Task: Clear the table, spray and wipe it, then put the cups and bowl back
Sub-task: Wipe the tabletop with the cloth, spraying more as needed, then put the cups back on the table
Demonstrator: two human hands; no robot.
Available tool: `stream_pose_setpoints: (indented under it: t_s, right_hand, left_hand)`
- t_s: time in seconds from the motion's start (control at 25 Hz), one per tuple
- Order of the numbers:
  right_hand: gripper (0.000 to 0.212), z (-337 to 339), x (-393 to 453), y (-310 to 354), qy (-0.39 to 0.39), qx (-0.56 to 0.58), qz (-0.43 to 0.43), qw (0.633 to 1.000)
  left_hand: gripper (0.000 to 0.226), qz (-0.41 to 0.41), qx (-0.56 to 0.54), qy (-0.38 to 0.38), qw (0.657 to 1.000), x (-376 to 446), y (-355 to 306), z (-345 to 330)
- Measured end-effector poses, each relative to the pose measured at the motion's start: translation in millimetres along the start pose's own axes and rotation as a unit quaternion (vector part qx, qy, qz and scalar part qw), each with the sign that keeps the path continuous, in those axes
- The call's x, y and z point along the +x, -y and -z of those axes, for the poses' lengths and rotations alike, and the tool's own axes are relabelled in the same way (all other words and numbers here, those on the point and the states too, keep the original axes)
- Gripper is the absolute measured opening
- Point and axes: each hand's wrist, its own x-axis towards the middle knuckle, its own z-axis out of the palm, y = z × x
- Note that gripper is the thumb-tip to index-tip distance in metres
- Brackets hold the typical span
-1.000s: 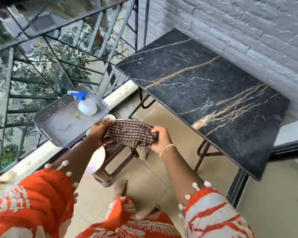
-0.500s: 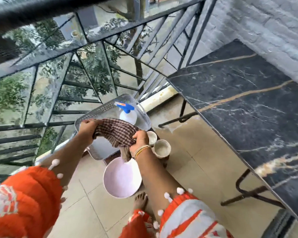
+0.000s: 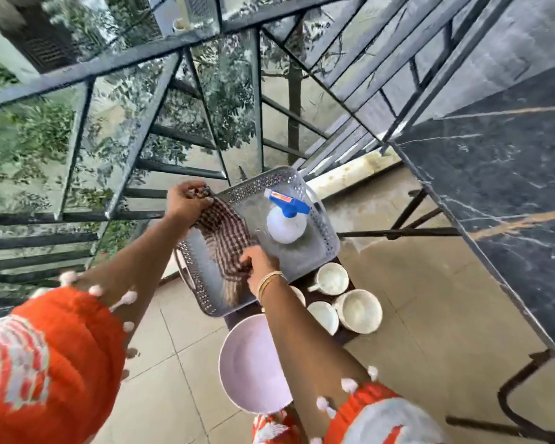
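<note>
Head view: left hand (image 3: 186,200) clenched on one end of checked cloth (image 3: 226,233), right hand (image 3: 259,264) pinching the other end, cloth stretched over grey perforated tray (image 3: 326,229). Spray bottle (image 3: 285,221) upright in tray; label on blue trigger head blurred (unreadable). Cups (image 3: 361,310) and pink bowl (image 3: 252,363) grouped on low stool just beside tray. Marble table (image 3: 510,187) at right.

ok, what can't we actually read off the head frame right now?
- Stool under the tray, cups and bowl: mostly covered by them.
- Fourth cup: largely behind the right hand and forearm.
- Cloth: blurred; whether it touches the tray floor is unclear.
- Table: cut off by the right edge.
</note>
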Motion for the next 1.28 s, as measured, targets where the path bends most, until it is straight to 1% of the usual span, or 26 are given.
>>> stream_pose_setpoints:
  t_s: [0.04, 0.08, 0.12, 0.16, 0.2, 0.24, 0.28, 0.32, 0.36, 0.4, 0.44, 0.48, 0.52, 0.56, 0.6, 0.72, 0.88, 1.0, 1.08, 1.12, 1.2, 1.28]
  right_hand:
    - [0.013, 3, 8, -1, -0.027, -0.164, 0.018, 0.986]
    - [0.032, 9, 14, -4, -0.06, -0.329, 0.052, 0.941]
    - [0.045, 14, 20, -7, -0.087, -0.454, 0.09, 0.882]
    - [0.046, 17, 22, -9, -0.103, -0.536, 0.12, 0.829]
    - [0.04, 20, 26, -12, -0.131, -0.597, 0.152, 0.777]
    - [0.035, 18, 30, -15, -0.16, -0.638, 0.181, 0.731]
    - [0.032, 19, 33, -18, -0.184, -0.66, 0.207, 0.698]
    - [0.032, 20, 36, -23, -0.194, -0.667, 0.232, 0.681]
    - [0.033, 23, 36, -25, -0.197, -0.668, 0.255, 0.67]
    - [0.033, 28, 35, -25, -0.19, -0.667, 0.274, 0.666]
    - [0.032, 33, 30, -26, -0.176, -0.672, 0.294, 0.657]
    - [0.032, 38, 24, -27, -0.159, -0.682, 0.312, 0.642]
    - [0.031, 43, 18, -28, -0.141, -0.691, 0.324, 0.631]
    - [0.031, 50, 12, -29, -0.128, -0.696, 0.338, 0.62]
    - [0.03, 59, 6, -28, -0.124, -0.696, 0.348, 0.615]
    - [0.028, 91, -12, -23, -0.142, -0.681, 0.37, 0.616]
    - [0.027, 147, -33, -19, -0.161, -0.67, 0.392, 0.609]
    - [0.033, 195, -55, -17, -0.17, -0.658, 0.396, 0.617]
    - [0.035, 227, -65, -17, -0.179, -0.647, 0.377, 0.638]
    - [0.038, 241, -66, -17, -0.173, -0.642, 0.362, 0.654]
    - [0.049, 261, -65, -20, -0.151, -0.633, 0.326, 0.686]
    - [0.058, 274, -61, -27, -0.13, -0.604, 0.297, 0.728]
  left_hand:
    - [0.045, 0.002, 0.007, 0.014, 1.0, 1, 10, -2]
    - [0.045, 0.004, 0.0, 0.022, 1.0, 1, 21, -5]
    - [0.045, 0.006, 0.001, 0.024, 1.0, -1, 31, -9]
    - [0.044, -0.006, 0.004, 0.024, 1.0, -1, 40, -12]
    - [0.045, -0.016, 0.024, 0.024, 0.999, -1, 45, -13]
    - [0.047, -0.026, 0.056, 0.032, 0.998, 2, 49, -14]
    - [0.051, -0.036, 0.116, 0.051, 0.991, 4, 50, -14]
    - [0.055, -0.042, 0.206, 0.078, 0.975, 6, 53, -15]
    - [0.059, -0.047, 0.32, 0.104, 0.941, 4, 55, -15]
    - [0.062, -0.062, 0.429, 0.122, 0.893, 0, 59, -15]
    - [0.065, -0.075, 0.503, 0.135, 0.85, -7, 64, -18]
    - [0.068, -0.081, 0.538, 0.152, 0.825, -19, 69, -22]
    - [0.072, -0.078, 0.542, 0.174, 0.818, -33, 73, -29]
    - [0.075, -0.076, 0.536, 0.189, 0.819, -48, 77, -36]
    - [0.076, -0.078, 0.54, 0.191, 0.816, -64, 77, -43]
    - [0.068, -0.093, 0.589, 0.173, 0.784, -110, 72, -62]
    - [0.064, -0.113, 0.588, 0.189, 0.778, -158, 60, -86]
    - [0.058, -0.142, 0.571, 0.168, 0.791, -195, 44, -106]
    - [0.053, -0.156, 0.561, 0.167, 0.795, -218, 36, -124]
    - [0.051, -0.154, 0.55, 0.166, 0.804, -224, 38, -132]
    - [0.051, -0.148, 0.511, 0.153, 0.833, -235, 43, -145]
    - [0.052, -0.141, 0.472, 0.145, 0.858, -242, 52, -150]
